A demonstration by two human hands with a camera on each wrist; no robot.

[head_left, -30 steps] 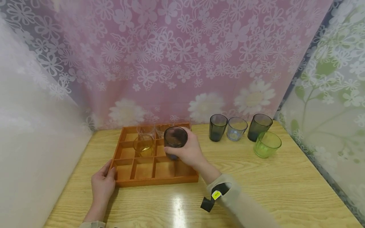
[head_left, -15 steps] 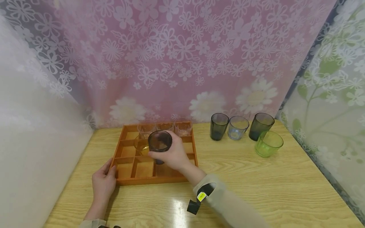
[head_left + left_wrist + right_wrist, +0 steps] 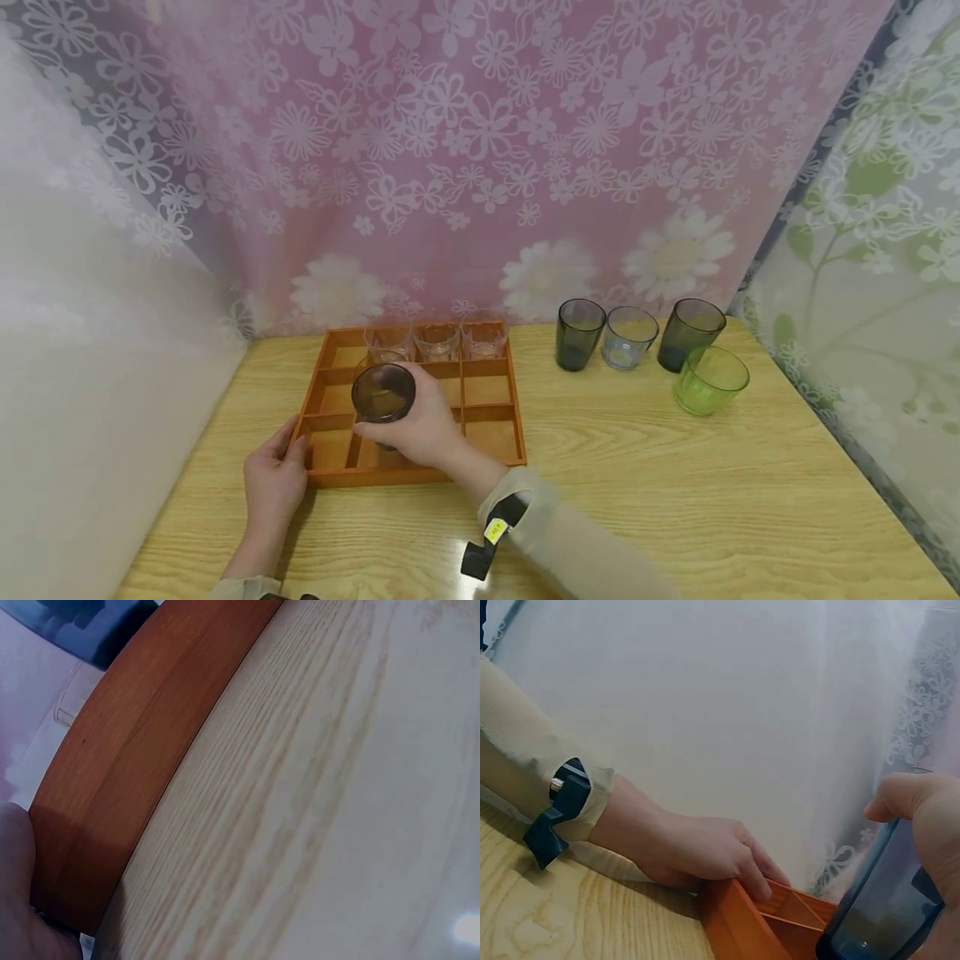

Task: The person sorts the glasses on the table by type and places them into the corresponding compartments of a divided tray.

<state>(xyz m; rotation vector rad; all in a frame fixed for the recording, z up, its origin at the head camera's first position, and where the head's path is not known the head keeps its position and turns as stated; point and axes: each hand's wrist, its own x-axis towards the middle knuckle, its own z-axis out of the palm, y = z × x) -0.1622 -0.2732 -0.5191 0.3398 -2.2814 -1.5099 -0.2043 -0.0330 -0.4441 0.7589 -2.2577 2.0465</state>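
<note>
The left hand (image 3: 272, 483) rested against the near left corner of the wooden tray (image 3: 495, 454), its fingers (image 3: 754, 874) lying relaxed over the rim and closed on nothing. Just to its right, the right hand (image 3: 420, 425) had its fingers curled round a dark smoky glass (image 3: 383, 393), held upright above the tray's near-left compartments, over the middle and front rows. An amber glass, mostly hidden behind it, sat in the middle row. Three clear glasses (image 3: 437, 340) stood in the tray's back row. Farther right on the table (image 3: 675, 492) stood a dark glass (image 3: 578, 334), a pale blue glass (image 3: 628, 337), another dark glass (image 3: 689, 334) and a green glass (image 3: 709, 381).
</note>
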